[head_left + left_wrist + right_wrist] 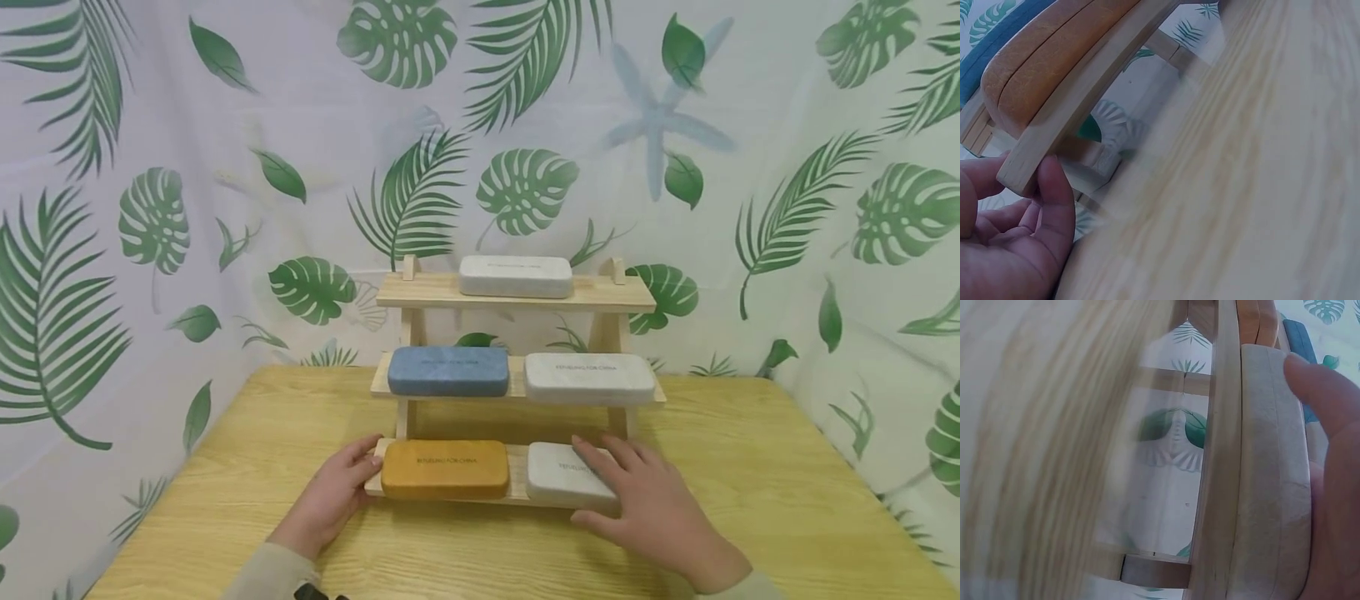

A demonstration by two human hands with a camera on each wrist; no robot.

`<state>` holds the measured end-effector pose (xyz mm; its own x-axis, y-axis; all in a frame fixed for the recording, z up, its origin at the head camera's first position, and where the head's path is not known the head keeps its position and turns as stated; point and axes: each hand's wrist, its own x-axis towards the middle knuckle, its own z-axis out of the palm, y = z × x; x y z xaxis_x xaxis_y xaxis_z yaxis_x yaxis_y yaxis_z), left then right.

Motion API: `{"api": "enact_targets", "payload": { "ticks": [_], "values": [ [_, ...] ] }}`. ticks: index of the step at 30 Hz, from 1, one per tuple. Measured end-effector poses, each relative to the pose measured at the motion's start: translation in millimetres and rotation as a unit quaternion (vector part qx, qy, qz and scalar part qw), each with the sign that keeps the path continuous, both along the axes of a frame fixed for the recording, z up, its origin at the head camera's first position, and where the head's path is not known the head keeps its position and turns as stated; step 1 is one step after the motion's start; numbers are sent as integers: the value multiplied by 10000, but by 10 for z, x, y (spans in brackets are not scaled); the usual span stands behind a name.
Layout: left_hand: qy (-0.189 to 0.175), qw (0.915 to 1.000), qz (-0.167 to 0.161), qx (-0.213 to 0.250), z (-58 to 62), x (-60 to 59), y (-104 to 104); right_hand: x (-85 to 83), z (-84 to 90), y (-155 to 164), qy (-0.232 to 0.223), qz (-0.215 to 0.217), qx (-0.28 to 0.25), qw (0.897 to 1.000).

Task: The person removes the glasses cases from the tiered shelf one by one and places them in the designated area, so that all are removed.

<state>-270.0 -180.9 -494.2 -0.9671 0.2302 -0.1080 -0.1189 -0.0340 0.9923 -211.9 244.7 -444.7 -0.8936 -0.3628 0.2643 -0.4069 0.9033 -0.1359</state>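
The person's two hands are bare, with no rings or gloves: the left hand (330, 496) and the right hand (645, 500). Light beige sleeves cover both forearms behind the hands, and a small dark object sits at the left cuff.

Left hand (330, 496) reaches forward with thumb extended; right hand (645, 504) lies flat, fingers spread.

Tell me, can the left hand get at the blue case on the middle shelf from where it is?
Probably yes. The left hand rests at the bottom shelf's left end beside the orange case, and the blue case sits just above with nothing covering its front or top.
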Motion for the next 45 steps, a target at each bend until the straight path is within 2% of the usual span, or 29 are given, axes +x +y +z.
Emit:
{"api": "enact_targets", "payload": {
  "ticks": [8,14,21,27,33,39,45],
  "values": [
    [104,9994,323,-66,33,2,7,0,28,-23,303,179,203,9992],
    [149,9989,414,-163,40,-37,34,-53,-14,22,395,280,318,9983],
    [75,9999,111,-36,-4,-30,-3,-83,-91,50,646,465,331,9963],
    [-9,9999,121,41,-48,67,-77,-88,-118,18,886,747,436,9923],
    [-7,10000,-79,28,-17,28,-15,-33,-64,91,672,597,476,9948],
    [-91,9998,-58,-144,17,4,1,15,29,154,323,754,343,9960],
    [-26,9999,-97,57,-23,11,-34,28,58,247,50,926,209,9955]
  ]
}}
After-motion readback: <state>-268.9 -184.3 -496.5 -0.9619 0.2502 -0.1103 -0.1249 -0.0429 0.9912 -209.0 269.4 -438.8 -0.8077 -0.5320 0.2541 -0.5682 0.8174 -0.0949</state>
